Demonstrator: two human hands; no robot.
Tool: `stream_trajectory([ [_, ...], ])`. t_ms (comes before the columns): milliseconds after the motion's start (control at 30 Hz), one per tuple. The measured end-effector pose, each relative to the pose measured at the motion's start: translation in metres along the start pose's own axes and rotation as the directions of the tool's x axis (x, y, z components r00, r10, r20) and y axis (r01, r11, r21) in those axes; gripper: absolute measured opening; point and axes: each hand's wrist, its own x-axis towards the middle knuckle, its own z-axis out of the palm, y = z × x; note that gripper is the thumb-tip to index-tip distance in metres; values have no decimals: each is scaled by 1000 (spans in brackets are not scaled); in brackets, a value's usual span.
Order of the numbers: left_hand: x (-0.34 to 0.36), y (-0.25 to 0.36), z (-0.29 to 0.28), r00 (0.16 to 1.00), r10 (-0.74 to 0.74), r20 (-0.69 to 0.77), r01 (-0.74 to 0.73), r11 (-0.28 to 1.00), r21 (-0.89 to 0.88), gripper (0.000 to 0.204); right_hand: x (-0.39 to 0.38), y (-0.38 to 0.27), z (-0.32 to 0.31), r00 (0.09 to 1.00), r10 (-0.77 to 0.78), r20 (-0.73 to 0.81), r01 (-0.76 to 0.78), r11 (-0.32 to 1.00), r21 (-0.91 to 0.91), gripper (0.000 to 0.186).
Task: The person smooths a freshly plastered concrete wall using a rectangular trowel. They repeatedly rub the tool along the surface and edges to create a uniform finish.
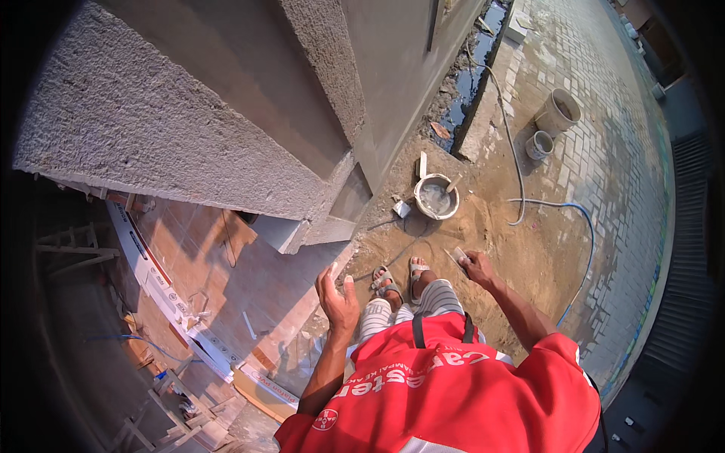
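Note:
My left hand (337, 300) is raised left of my sandalled feet, its fingers curved and apart from the thumb, holding nothing. My right hand (477, 269) grips a narrow, pale flat tool (456, 257), pointed up and leftward over the sandy ground. Beyond my feet sits a round mixing bucket (436, 198) of grey wet material, with a stick across its rim, a pale board (422, 167) behind it and a small white object (401, 208) beside it. A rough plastered wall corner (317, 196) stands ahead and to the left of me.
A water-filled drainage channel (459, 106) runs along the wall. Two pails (559, 113) and hoses (566, 204) lie to the right, beside a paved lane (612, 174). At lower left are a tiled floor (196, 257), long printed boards (174, 302) and wooden scaffolding (75, 249).

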Motion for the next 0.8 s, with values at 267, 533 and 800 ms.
stream_trajectory([
  [267,78,-38,9,921,325,-215,-161,819,550,58,154,136,21,947,320,-22,-294,895,335,43],
  [533,85,-82,26,847,452,-281,-102,655,749,65,293,206,74,965,42,-259,-34,999,33,34],
  [800,123,-154,6,390,804,-449,-174,543,822,53,465,274,119,886,-319,-337,75,815,-575,25],
])
